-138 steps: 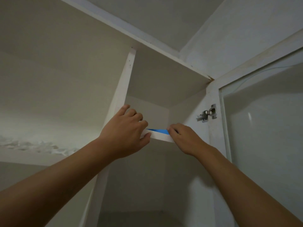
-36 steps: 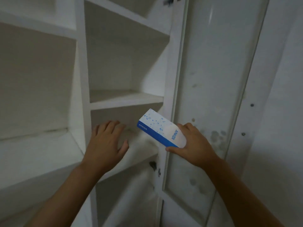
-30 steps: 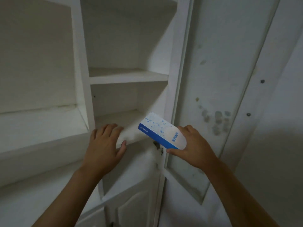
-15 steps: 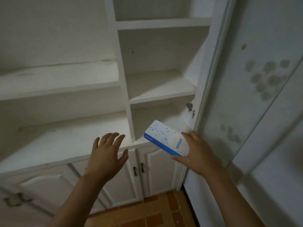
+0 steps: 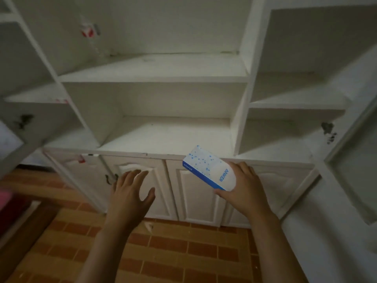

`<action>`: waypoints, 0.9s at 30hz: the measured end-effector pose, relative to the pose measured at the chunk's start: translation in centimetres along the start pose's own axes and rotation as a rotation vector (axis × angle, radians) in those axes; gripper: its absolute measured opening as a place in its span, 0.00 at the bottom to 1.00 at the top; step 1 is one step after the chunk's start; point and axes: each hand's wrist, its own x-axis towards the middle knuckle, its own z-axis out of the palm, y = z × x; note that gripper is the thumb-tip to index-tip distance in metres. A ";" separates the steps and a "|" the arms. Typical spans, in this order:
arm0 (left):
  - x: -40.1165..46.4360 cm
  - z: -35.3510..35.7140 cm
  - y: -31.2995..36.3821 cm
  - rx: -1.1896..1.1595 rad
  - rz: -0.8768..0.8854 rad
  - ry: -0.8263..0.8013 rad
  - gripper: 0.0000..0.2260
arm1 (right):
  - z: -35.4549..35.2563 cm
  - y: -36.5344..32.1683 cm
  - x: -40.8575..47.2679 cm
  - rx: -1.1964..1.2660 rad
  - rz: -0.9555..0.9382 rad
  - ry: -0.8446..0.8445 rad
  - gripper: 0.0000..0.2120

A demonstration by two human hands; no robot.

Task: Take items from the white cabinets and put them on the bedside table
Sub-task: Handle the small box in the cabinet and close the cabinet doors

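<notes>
Your right hand grips the small white-and-blue cardboard box, your left hand is spread with nothing in it, and no bedside table shows yet.

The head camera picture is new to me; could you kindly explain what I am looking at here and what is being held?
No robot here: a person wears a camera on the head, looking forward and down at their own two hands. The right hand holds a white and blue box printed ANKER. The left hand is open and holds nothing. Behind them stands a white cabinet with open shelves above closed lower doors, over a brick-patterned floor. No bedside table is in view.
</notes>
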 end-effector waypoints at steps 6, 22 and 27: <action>-5.6 -4.7 -11.7 0.019 -0.143 0.070 0.29 | 6.9 -12.3 -0.7 -0.018 -0.173 -0.076 0.41; -23.6 -17.0 -38.7 0.098 -0.502 0.252 0.29 | 22.2 -44.8 -7.0 -0.016 -0.612 -0.247 0.43; -29.5 -18.3 -44.2 0.129 -0.655 0.292 0.27 | 25.9 -53.4 -9.3 0.016 -0.790 -0.327 0.44</action>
